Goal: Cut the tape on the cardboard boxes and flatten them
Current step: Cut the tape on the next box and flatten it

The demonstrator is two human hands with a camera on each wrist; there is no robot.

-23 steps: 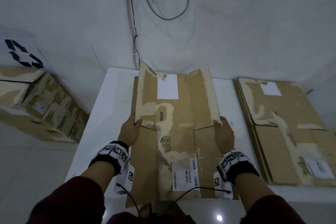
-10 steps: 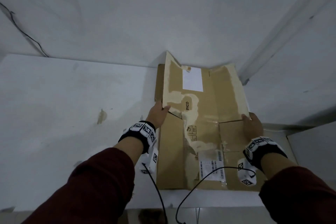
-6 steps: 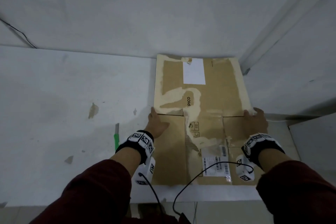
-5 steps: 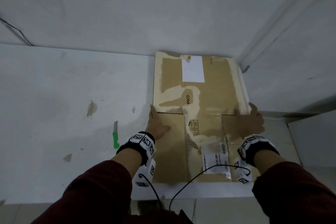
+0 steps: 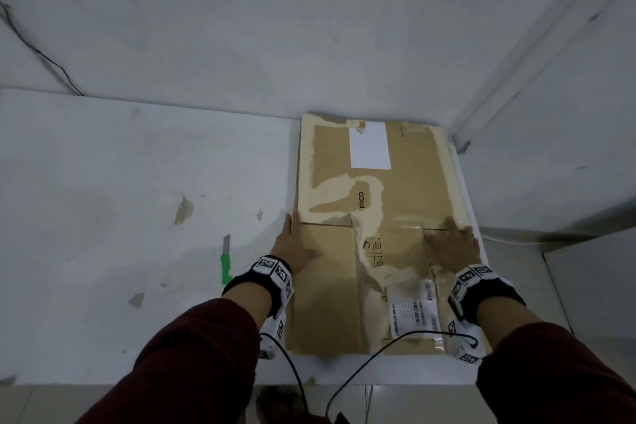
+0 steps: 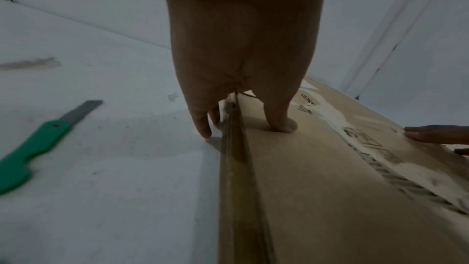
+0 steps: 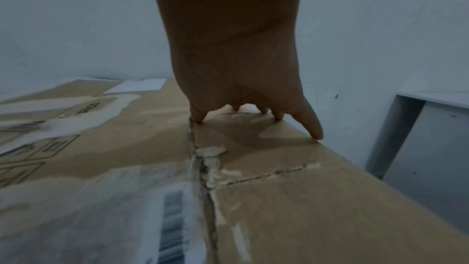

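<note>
A flattened brown cardboard box (image 5: 399, 189) with torn tape patches and white labels lies flat on the right end of the white table (image 5: 103, 217), stacked on other flat cardboard. My left hand (image 5: 295, 244) rests at its left edge: the thumb (image 6: 281, 125) presses the top, the fingers (image 6: 203, 127) reach down to the table beside the edge. My right hand (image 5: 452, 244) presses flat on the box near its right edge, with straight spread fingers (image 7: 312, 127). A green-handled knife (image 5: 225, 263) lies on the table left of my left hand, also in the left wrist view (image 6: 33, 144).
The wall rises directly behind the table, and a corner with a white ledge (image 5: 585, 268) closes in on the right. Small cardboard scraps (image 5: 183, 210) dot the tabletop. Black cables (image 5: 361, 361) hang from my wrists over the table's front edge.
I carried the flattened box rightward across the table, laid it down on the stack there and let go of its edges. Both hands now press flat on it.
</note>
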